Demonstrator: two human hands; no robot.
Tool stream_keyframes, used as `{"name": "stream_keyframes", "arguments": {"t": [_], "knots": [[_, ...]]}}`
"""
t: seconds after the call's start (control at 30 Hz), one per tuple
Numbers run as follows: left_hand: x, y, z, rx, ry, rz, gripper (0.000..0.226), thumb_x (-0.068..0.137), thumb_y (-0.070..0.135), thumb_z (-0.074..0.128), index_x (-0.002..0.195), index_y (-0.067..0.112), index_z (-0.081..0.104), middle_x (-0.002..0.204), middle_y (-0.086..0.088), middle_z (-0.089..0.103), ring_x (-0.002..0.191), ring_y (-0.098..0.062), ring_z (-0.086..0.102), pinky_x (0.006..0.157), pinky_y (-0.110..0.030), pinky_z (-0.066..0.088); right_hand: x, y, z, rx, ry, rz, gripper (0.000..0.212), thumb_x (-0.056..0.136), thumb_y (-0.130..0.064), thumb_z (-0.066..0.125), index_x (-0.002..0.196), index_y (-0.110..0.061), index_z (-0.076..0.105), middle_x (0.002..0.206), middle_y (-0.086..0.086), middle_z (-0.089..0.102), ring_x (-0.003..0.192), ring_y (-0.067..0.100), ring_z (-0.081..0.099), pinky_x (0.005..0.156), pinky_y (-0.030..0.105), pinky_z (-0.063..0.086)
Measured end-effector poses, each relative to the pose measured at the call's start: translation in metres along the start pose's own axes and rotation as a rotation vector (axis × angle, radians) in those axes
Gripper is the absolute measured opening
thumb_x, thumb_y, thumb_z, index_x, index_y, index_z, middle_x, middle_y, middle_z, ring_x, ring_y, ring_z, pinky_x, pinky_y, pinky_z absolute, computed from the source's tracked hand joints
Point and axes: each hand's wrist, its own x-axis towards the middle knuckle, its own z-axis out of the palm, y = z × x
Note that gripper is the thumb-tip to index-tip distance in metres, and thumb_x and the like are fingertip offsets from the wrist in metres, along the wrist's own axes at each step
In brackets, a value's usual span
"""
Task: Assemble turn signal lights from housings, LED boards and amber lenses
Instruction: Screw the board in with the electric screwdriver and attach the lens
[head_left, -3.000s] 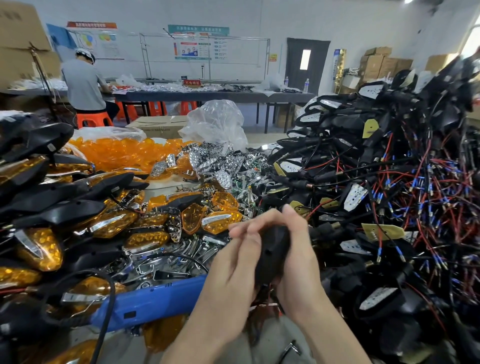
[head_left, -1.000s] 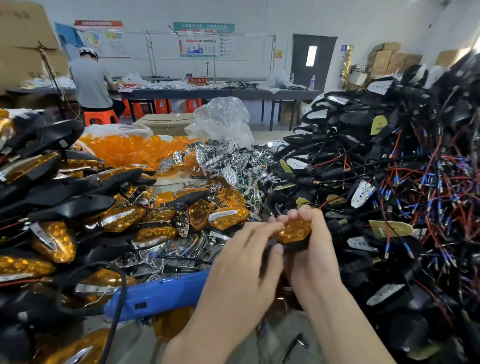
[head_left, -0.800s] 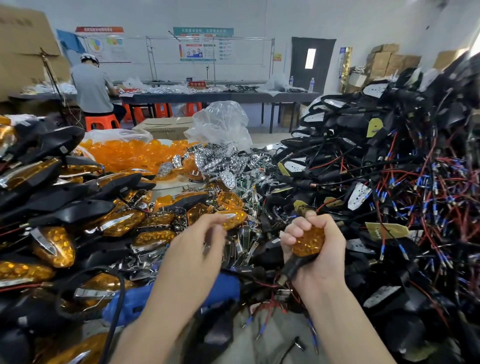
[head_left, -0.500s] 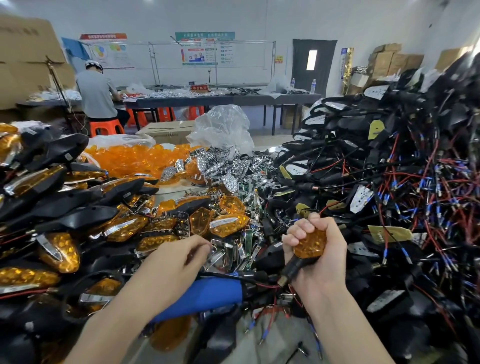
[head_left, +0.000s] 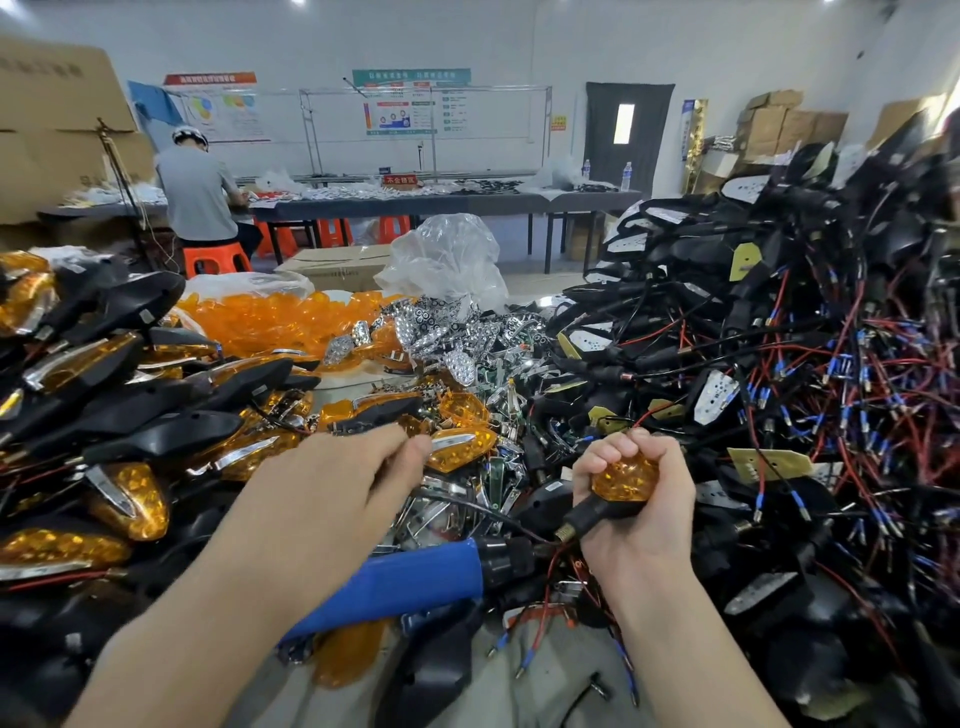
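My right hand (head_left: 641, 540) grips a turn signal light (head_left: 623, 480), amber lens up, its black stem and wires sticking out below the fist. My left hand (head_left: 332, 488) reaches forward, back to the camera. Its fingertips are bunched at the edge of an amber light with a chrome strip (head_left: 462, 449), above loose chrome trim pieces (head_left: 447, 512). Whether they hold anything is hidden. A blue-handled power tool (head_left: 400, 582) lies under my left forearm.
Assembled amber lights (head_left: 130, 415) are heaped at the left. Loose amber lenses (head_left: 275, 322) and silver reflector boards (head_left: 441, 332) lie behind. A tall tangle of black housings with red and blue wires (head_left: 805, 364) fills the right. A person (head_left: 195, 192) sits at a far table.
My hands have parted. The left let go of the light and moved left and forward over the chrome pieces. The right turned the light lens-up and holds it alone.
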Motion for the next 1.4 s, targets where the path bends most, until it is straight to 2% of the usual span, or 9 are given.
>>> {"name": "stream_keyframes", "arguments": {"t": [0.1, 0.3, 0.4, 0.53, 0.67, 0.8, 1.0, 1.2, 1.4], "knots": [[-0.027, 0.015, -0.003, 0.034, -0.154, -0.066, 0.056, 0.088, 0.068, 0.009, 0.081, 0.032, 0.053, 0.062, 0.009, 0.061, 0.053, -0.001, 0.058, 0.055, -0.017, 0.048, 0.000, 0.000, 0.000, 0.009, -0.010, -0.001, 0.017, 0.088, -0.010, 0.050, 0.073, -0.016, 0.053, 0.066, -0.006, 0.049, 0.053, 0.010, 0.049, 0.048, 0.020, 0.047], [-0.059, 0.019, 0.025, 0.236, -0.342, -0.133, 0.040, 0.100, 0.059, 0.016, 0.085, 0.030, 0.038, 0.080, 0.007, 0.055, 0.082, -0.010, 0.059, 0.071, -0.028, 0.045, -0.002, 0.004, -0.002, -0.072, -0.039, 0.005, 0.020, 0.088, -0.011, 0.048, 0.069, -0.019, 0.052, 0.065, -0.007, 0.048, 0.053, 0.010, 0.048, 0.049, 0.021, 0.046], [-0.061, 0.020, 0.033, 0.240, -0.306, -0.119, 0.038, 0.100, 0.060, 0.019, 0.092, 0.030, 0.040, 0.084, 0.010, 0.053, 0.092, -0.009, 0.062, 0.078, -0.030, 0.050, -0.002, 0.006, -0.003, -0.127, -0.059, 0.004, 0.016, 0.087, -0.009, 0.048, 0.075, -0.019, 0.051, 0.065, -0.006, 0.047, 0.052, 0.011, 0.047, 0.048, 0.021, 0.045], [-0.053, 0.017, 0.035, 0.173, -0.142, -0.122, 0.038, 0.095, 0.061, 0.016, 0.084, 0.035, 0.042, 0.071, 0.013, 0.055, 0.067, -0.003, 0.057, 0.064, -0.019, 0.049, -0.001, 0.009, -0.002, -0.215, -0.076, -0.012, 0.013, 0.088, -0.007, 0.051, 0.081, -0.019, 0.051, 0.064, -0.005, 0.049, 0.051, 0.011, 0.048, 0.046, 0.023, 0.045], [-0.031, 0.006, 0.041, 0.115, -0.007, -0.187, 0.039, 0.096, 0.057, 0.023, 0.081, 0.033, 0.051, 0.066, 0.013, 0.057, 0.060, 0.000, 0.056, 0.059, -0.023, 0.050, -0.001, 0.011, 0.000, -0.319, -0.061, -0.003, 0.005, 0.098, -0.017, 0.057, 0.094, -0.017, 0.054, 0.063, -0.004, 0.049, 0.051, 0.011, 0.048, 0.045, 0.024, 0.045], [-0.003, -0.013, 0.051, 0.062, 0.004, -0.225, 0.020, 0.101, 0.046, 0.040, 0.092, 0.038, 0.056, 0.077, 0.019, 0.058, 0.069, 0.001, 0.056, 0.061, -0.029, 0.049, -0.002, 0.014, -0.003, -0.408, -0.073, 0.004, 0.018, 0.096, -0.018, 0.060, 0.078, -0.018, 0.056, 0.063, -0.002, 0.050, 0.051, 0.013, 0.050, 0.045, 0.026, 0.046], [0.032, -0.025, 0.064, 0.081, -0.027, -0.254, 0.020, 0.102, 0.038, 0.043, 0.116, 0.033, 0.056, 0.108, 0.013, 0.060, 0.094, -0.011, 0.059, 0.073, -0.033, 0.052, 0.000, 0.016, -0.003, -0.464, -0.051, 0.007, 0.012, 0.098, -0.016, 0.056, 0.087, -0.016, 0.051, 0.064, -0.002, 0.051, 0.052, 0.014, 0.051, 0.047, 0.028, 0.046], [0.045, -0.028, 0.062, -0.014, -0.114, -0.252, 0.009, 0.101, 0.033, 0.048, 0.107, 0.033, 0.054, 0.097, 0.013, 0.061, 0.086, -0.007, 0.060, 0.079, -0.038, 0.057, 0.001, 0.015, -0.002, -0.459, -0.039, 0.020, 0.012, 0.098, -0.016, 0.055, 0.088, -0.016, 0.051, 0.064, -0.001, 0.051, 0.052, 0.014, 0.050, 0.047, 0.028, 0.047], [0.038, -0.020, 0.064, 0.131, -0.447, -0.206, 0.013, 0.099, 0.045, 0.051, 0.104, 0.035, 0.058, 0.092, 0.014, 0.062, 0.083, -0.009, 0.062, 0.080, -0.035, 0.058, 0.000, 0.015, -0.003, -0.436, -0.039, 0.024, 0.015, 0.097, -0.016, 0.058, 0.084, -0.017, 0.051, 0.063, -0.002, 0.051, 0.051, 0.014, 0.049, 0.046, 0.027, 0.045]]}}
